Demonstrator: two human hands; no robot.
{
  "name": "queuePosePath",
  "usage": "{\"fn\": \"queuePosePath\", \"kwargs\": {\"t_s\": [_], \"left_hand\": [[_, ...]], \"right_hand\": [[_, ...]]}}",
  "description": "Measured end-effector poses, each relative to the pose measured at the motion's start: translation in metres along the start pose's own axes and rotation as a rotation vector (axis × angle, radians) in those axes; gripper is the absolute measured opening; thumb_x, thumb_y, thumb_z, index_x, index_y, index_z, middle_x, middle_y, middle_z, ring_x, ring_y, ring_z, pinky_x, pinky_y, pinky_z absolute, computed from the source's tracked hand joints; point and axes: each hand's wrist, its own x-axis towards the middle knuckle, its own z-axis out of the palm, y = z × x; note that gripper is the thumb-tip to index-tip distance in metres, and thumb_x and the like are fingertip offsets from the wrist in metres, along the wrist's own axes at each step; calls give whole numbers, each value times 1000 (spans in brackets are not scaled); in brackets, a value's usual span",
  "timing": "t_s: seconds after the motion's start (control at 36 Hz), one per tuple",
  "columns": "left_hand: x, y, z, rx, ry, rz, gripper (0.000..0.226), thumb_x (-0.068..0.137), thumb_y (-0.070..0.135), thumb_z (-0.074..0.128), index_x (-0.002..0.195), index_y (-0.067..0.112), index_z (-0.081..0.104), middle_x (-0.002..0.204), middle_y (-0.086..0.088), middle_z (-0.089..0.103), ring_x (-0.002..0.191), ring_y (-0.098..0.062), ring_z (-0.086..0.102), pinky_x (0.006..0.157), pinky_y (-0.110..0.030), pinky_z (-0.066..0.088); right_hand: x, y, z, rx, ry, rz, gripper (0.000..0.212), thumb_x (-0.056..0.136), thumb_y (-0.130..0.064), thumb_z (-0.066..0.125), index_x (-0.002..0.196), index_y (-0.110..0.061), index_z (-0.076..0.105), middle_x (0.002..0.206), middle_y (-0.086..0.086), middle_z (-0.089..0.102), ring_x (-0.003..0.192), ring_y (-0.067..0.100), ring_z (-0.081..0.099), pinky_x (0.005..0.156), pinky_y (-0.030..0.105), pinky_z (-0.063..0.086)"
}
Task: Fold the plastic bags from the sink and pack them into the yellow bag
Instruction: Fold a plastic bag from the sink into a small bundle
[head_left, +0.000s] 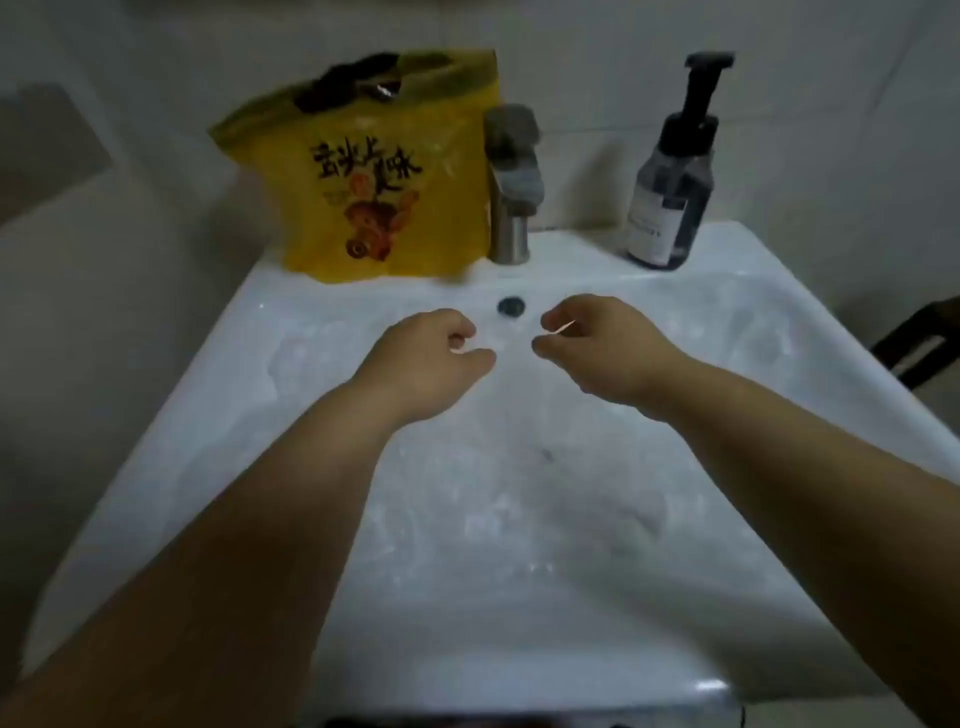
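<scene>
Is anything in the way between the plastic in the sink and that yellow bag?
Nothing stands on the path from the clear plastic to the yellow bag. The faucet stands just right of it, and something dark fills part of its mouth.

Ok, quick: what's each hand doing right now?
Left hand: pinching the edge of the clear plastic bag.
Right hand: pinching the same bag's edge.

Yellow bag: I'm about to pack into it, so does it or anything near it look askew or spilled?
The yellow bag stands crumpled on the back ledge of the sink, something dark bulging from its open top. The faucet and pump bottle stand upright; no spill shows.
</scene>
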Motion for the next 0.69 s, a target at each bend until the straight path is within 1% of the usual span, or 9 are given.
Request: {"fn": "queuePosePath", "kwargs": {"t_s": [0.11, 0.22, 0.28, 0.33, 0.42, 0.47, 0.58, 0.64, 0.69], "left_hand": [[-26, -21, 24, 97, -26, -2, 64, 88, 47, 64, 144, 27, 40, 149, 0, 37, 128, -22, 46, 88, -26, 39], [-45, -41, 36, 270, -219, -23, 85, 82, 45, 72, 151, 24, 27, 148, -2, 39, 128, -21, 45, 94, -25, 39], [-45, -42, 33, 311, -227, -13, 79, 84, 38, 71, 150, 22, 31, 144, -2, 44, 126, -20, 46, 92, -21, 35], [-42, -42, 31, 282, -116, 33, 60, 87, 29, 68, 142, 20, 45, 137, -4, 50, 120, -21, 49, 88, -20, 35], [-37, -41, 30, 170, 95, 79, 38, 90, 26, 64, 127, 19, 59, 130, -4, 56, 116, -22, 53, 90, -25, 40], [-34, -41, 29, 181, 205, 86, 39, 92, 26, 61, 131, 19, 57, 132, -7, 54, 119, -25, 52, 94, -31, 42], [-32, -40, 30, 374, 271, 45, 67, 91, 28, 61, 150, 24, 30, 146, -8, 31, 133, -30, 32, 105, -40, 34], [-34, -37, 31, 376, 309, 75, 73, 89, 32, 63, 151, 27, 24, 151, -3, 24, 137, -27, 23, 108, -41, 29], [-38, -31, 32, 167, 315, 175, 71, 87, 32, 66, 148, 29, 31, 149, 1, 31, 134, -22, 31, 108, -38, 33]], "right_hand": [[-23, 28, 23, -12, -31, 35, 43, 91, -31, 61, 131, -19, 52, 128, 4, 56, 97, 19, 56, 72, 24, 42], [-36, 40, 38, -97, -14, -41, 57, 89, -32, 64, 141, -19, 42, 140, 7, 48, 117, 23, 53, 89, 29, 44], [-37, 39, 38, -167, -74, -62, 73, 85, -35, 70, 146, -21, 33, 146, 7, 42, 126, 24, 47, 97, 31, 41], [-38, 39, 42, -355, -185, -43, 83, 82, -35, 73, 149, -20, 27, 150, 6, 38, 133, 25, 40, 103, 30, 35], [-34, 41, 46, -622, -215, -54, 46, 91, -29, 63, 132, -10, 55, 135, 11, 53, 120, 26, 51, 93, 28, 39], [-29, 39, 43, -520, -78, -130, 29, 95, -27, 55, 111, -5, 66, 109, 11, 63, 97, 25, 57, 78, 27, 41], [-24, 30, 39, -105, 245, -246, 17, 98, -25, 50, 89, -12, 57, 72, -1, 51, 66, 17, 49, 56, 28, 36], [-26, 20, 38, 215, 273, -237, 14, 98, -21, 47, 93, -13, 57, 79, 5, 58, 71, 21, 57, 62, 32, 48], [-31, 11, 38, 572, 165, -187, 14, 98, -13, 46, 97, -18, 59, 97, 10, 65, 91, 30, 65, 81, 45, 55]]}}
